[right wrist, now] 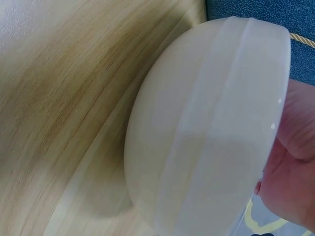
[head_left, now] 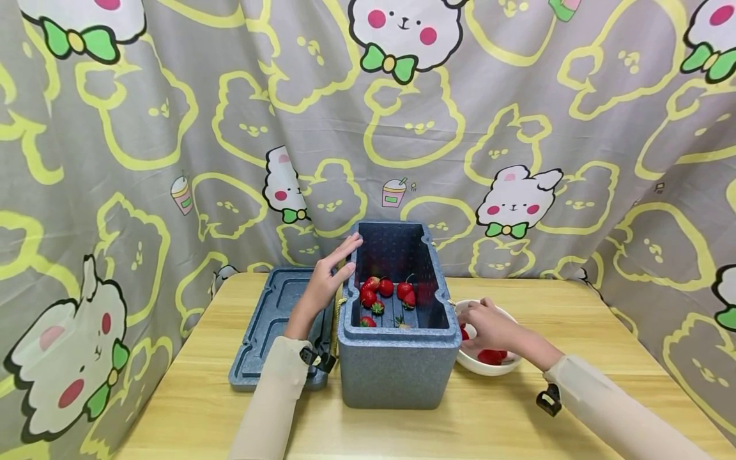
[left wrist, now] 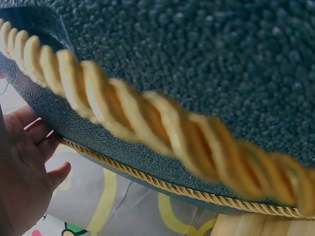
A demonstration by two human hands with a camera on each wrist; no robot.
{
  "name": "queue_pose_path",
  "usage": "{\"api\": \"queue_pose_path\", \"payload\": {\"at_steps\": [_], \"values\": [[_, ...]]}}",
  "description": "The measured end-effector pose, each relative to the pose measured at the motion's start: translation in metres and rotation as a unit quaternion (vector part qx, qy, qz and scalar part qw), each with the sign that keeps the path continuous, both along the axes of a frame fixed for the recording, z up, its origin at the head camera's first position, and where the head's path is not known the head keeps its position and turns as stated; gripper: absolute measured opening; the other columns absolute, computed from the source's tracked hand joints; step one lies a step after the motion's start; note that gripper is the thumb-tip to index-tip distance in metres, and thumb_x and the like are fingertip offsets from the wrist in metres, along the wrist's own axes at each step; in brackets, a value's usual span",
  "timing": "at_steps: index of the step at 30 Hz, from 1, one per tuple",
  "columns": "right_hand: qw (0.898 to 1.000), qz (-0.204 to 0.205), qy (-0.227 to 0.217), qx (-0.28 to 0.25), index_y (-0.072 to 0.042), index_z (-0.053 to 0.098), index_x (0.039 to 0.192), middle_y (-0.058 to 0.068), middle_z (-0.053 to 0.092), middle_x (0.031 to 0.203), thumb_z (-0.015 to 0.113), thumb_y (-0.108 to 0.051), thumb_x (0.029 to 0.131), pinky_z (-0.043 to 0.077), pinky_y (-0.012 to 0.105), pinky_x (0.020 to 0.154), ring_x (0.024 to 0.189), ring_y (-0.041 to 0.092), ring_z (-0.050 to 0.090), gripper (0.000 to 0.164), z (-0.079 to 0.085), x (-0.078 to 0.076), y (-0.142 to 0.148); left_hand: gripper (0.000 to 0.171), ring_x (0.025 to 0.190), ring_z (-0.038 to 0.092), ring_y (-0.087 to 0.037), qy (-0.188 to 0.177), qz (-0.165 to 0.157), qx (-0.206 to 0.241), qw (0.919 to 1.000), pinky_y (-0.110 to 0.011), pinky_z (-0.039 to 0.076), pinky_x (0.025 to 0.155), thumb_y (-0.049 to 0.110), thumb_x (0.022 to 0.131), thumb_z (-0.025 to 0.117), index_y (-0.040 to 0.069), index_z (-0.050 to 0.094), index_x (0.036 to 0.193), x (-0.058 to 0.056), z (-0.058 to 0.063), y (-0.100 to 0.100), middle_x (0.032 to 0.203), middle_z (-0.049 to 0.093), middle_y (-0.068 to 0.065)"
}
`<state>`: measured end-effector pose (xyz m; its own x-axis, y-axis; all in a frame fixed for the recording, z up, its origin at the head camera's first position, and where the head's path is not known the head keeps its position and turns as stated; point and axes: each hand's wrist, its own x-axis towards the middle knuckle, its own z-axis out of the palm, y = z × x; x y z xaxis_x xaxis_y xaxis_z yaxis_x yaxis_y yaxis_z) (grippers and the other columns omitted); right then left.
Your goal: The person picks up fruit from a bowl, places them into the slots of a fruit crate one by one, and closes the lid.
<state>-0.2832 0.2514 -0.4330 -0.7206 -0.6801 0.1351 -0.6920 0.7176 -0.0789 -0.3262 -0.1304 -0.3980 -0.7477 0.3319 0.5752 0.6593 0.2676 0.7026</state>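
Observation:
A deep grey foam box (head_left: 397, 374) stands uncovered on the table, with several red strawberries (head_left: 386, 287) on its ridged floor. My left hand (head_left: 329, 275) rests against the box's left rim, its fingers extended; the left wrist view shows this hand (left wrist: 29, 172) at the box's side. To the right of the box is a white bowl (head_left: 485, 368) holding strawberries (head_left: 492, 356). My right hand (head_left: 489, 327) reaches down into the bowl with bent fingers, close to a red strawberry. Whether it grips one is unclear. In the right wrist view, the bowl (right wrist: 206, 132) hides its fingertips.
The grey lid (head_left: 253, 351) lies flat on the table left of the box. Twisted gold rope (left wrist: 162, 123) runs along the box's side. The wooden table (head_left: 575, 319) extends to a patterned curtain (head_left: 425, 140) behind and at both sides.

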Motion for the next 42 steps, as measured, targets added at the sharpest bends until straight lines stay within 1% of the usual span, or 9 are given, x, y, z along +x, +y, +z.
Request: {"api": "queue_pose_path", "payload": {"at_steps": [6, 11, 13, 18, 22, 27, 31, 36, 42], "values": [[1.000, 0.004, -0.003, 0.002, -0.021, 0.077, 0.095, -0.018, 0.070, 0.083, 0.087, -0.019, 0.073, 0.030, 0.038, 0.077, 0.087, 0.015, 0.055, 0.024, -0.003, -0.002, 0.000, 0.051, 0.156, 0.028, -0.016, 0.001, -0.003, 0.002, 1.0000, -0.054, 0.023, 0.126, 0.024, 0.103, 0.050, 0.013, 0.050, 0.152, -0.001, 0.001, 0.001, 0.165, 0.036, 0.001], [1.000, 0.014, 0.002, -0.007, -0.022, 0.076, 0.093, -0.016, 0.066, 0.076, 0.086, -0.019, 0.073, 0.030, 0.038, 0.077, 0.082, 0.011, 0.050, 0.023, -0.002, -0.001, 0.000, 0.051, 0.156, 0.029, -0.018, 0.001, -0.005, 0.003, 1.0000, -0.055, 0.023, 0.126, 0.025, 0.103, 0.050, 0.013, 0.050, 0.152, -0.001, 0.001, 0.001, 0.165, 0.036, 0.000], [1.000, 0.018, 0.010, -0.012, -0.022, 0.076, 0.092, -0.015, 0.066, 0.075, 0.086, -0.019, 0.073, 0.028, 0.037, 0.077, 0.080, 0.009, 0.048, 0.022, -0.001, -0.002, 0.001, 0.051, 0.156, 0.029, -0.017, 0.001, -0.004, 0.002, 1.0000, -0.054, 0.023, 0.126, 0.026, 0.103, 0.050, 0.015, 0.050, 0.153, -0.001, 0.001, 0.002, 0.165, 0.036, 0.001], [0.999, 0.013, 0.008, -0.034, -0.023, 0.076, 0.088, -0.016, 0.068, 0.078, 0.085, -0.016, 0.074, 0.025, 0.035, 0.076, 0.079, 0.011, 0.053, 0.018, 0.004, -0.005, 0.004, 0.051, 0.156, 0.029, -0.017, 0.002, -0.003, 0.003, 1.0000, -0.054, 0.023, 0.126, 0.028, 0.103, 0.050, 0.017, 0.050, 0.152, -0.002, 0.001, 0.002, 0.165, 0.036, 0.001], [0.999, -0.001, -0.003, -0.048, -0.024, 0.076, 0.090, -0.015, 0.071, 0.082, 0.084, -0.015, 0.077, 0.025, 0.035, 0.075, 0.081, 0.015, 0.057, 0.017, 0.012, -0.007, 0.006, 0.051, 0.156, 0.029, -0.017, 0.003, -0.004, 0.004, 1.0000, -0.053, 0.024, 0.126, 0.027, 0.103, 0.050, 0.016, 0.050, 0.152, -0.002, 0.002, 0.001, 0.165, 0.037, 0.002], [0.997, -0.024, -0.011, -0.069, -0.015, 0.081, 0.100, -0.008, 0.077, 0.091, 0.084, -0.015, 0.078, 0.028, 0.036, 0.077, 0.087, 0.016, 0.062, 0.022, 0.026, -0.007, 0.010, 0.051, 0.156, 0.028, -0.019, 0.007, -0.008, 0.007, 0.9999, -0.055, 0.024, 0.125, 0.026, 0.103, 0.050, 0.011, 0.050, 0.152, -0.002, 0.002, 0.001, 0.165, 0.037, 0.000], [0.994, -0.029, -0.011, -0.104, -0.011, 0.081, 0.100, -0.003, 0.078, 0.094, 0.084, -0.015, 0.079, 0.028, 0.037, 0.079, 0.089, 0.021, 0.066, 0.022, 0.036, -0.008, 0.014, 0.052, 0.156, 0.028, -0.018, 0.004, -0.007, 0.005, 1.0000, -0.054, 0.023, 0.126, 0.026, 0.103, 0.050, 0.010, 0.050, 0.152, -0.002, 0.001, 0.000, 0.165, 0.036, 0.000], [0.988, -0.037, 0.011, -0.148, -0.007, 0.080, 0.101, 0.002, 0.079, 0.096, 0.086, -0.013, 0.078, 0.028, 0.039, 0.081, 0.091, 0.024, 0.067, 0.025, 0.051, -0.008, 0.021, 0.051, 0.156, 0.028, -0.015, -0.001, -0.004, 0.004, 1.0000, -0.052, 0.023, 0.127, 0.027, 0.103, 0.050, 0.014, 0.051, 0.152, -0.002, 0.001, 0.000, 0.165, 0.037, 0.003], [0.981, -0.051, 0.041, -0.183, -0.005, 0.078, 0.108, 0.003, 0.078, 0.095, 0.085, -0.012, 0.079, 0.031, 0.040, 0.084, 0.091, 0.026, 0.069, 0.031, 0.068, -0.007, 0.027, 0.051, 0.156, 0.029, -0.016, -0.003, -0.004, 0.004, 1.0000, -0.053, 0.023, 0.126, 0.025, 0.103, 0.050, 0.014, 0.051, 0.152, 0.000, 0.000, 0.000, 0.165, 0.036, 0.002]]}}
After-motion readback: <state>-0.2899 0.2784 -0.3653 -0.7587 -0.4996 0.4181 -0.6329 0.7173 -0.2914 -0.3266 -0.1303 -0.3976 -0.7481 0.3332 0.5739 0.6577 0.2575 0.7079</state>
